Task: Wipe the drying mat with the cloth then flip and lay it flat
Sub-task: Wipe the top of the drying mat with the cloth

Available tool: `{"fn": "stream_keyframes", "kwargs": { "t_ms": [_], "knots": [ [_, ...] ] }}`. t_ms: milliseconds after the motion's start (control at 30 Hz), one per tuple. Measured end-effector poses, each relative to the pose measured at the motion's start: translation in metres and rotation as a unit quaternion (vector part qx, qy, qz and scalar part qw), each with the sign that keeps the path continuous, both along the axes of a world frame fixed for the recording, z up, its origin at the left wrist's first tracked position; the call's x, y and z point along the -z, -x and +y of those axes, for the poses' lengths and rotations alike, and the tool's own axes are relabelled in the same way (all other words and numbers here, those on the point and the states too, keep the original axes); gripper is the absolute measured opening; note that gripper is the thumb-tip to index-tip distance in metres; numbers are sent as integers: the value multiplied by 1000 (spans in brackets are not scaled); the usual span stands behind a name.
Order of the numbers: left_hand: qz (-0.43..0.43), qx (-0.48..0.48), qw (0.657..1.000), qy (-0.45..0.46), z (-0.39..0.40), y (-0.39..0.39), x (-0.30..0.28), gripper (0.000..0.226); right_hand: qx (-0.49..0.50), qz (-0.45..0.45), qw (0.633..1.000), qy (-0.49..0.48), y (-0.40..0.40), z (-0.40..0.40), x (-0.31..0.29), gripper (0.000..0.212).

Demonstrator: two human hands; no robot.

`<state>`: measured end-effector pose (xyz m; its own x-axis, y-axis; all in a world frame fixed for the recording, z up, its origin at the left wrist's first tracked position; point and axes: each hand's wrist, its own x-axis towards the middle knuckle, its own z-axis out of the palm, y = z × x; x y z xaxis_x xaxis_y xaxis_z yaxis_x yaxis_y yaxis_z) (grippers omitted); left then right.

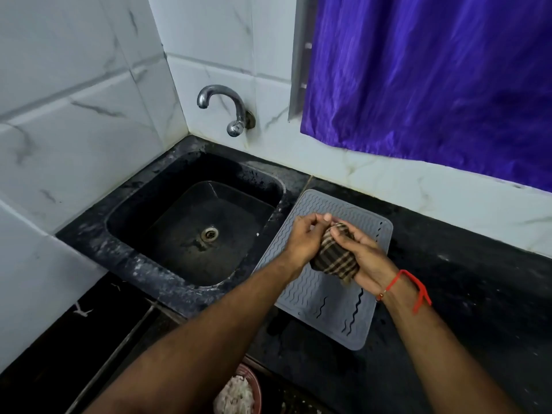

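Checked woven cloth (334,258), bunched: my right hand (366,258) cups it, my left hand (304,237) pinches its top, above ridged grey drying mat (313,294).

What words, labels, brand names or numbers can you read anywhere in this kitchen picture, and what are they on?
None: no readable text shows anywhere.
Drying mat: only a raised zigzag pattern, no brand mark.
Checked cloth: woven stripes only.
Tap: bare metal, no marking visible.
Purple curtain and wall tiles: plain.
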<state>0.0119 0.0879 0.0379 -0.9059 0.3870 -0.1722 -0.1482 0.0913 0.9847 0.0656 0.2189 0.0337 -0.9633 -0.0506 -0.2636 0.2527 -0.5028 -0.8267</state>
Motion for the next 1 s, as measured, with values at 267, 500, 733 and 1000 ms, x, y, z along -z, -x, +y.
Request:
{"fn": "stream_keyframes", "kwargs": {
  "t_ms": [267, 500, 733, 1000],
  "knots": [
    [34, -128, 974, 185, -36, 21, 48, 36, -83, -67, 993, -42, 15, 1, 39, 58],
    [62, -51, 878, 473, -94, -18, 117, 37, -103, 53, 872, -475, 67, 8, 70, 53],
    [103, -29, 815, 569, -103, -44, 141, 57, -197, 275, 604, -722, 90, -32, 105, 56],
    [70, -43, 793, 603, -102, -53, 160, 71, -218, 309, 556, -740, 71, -67, 127, 61]
  ]
}}
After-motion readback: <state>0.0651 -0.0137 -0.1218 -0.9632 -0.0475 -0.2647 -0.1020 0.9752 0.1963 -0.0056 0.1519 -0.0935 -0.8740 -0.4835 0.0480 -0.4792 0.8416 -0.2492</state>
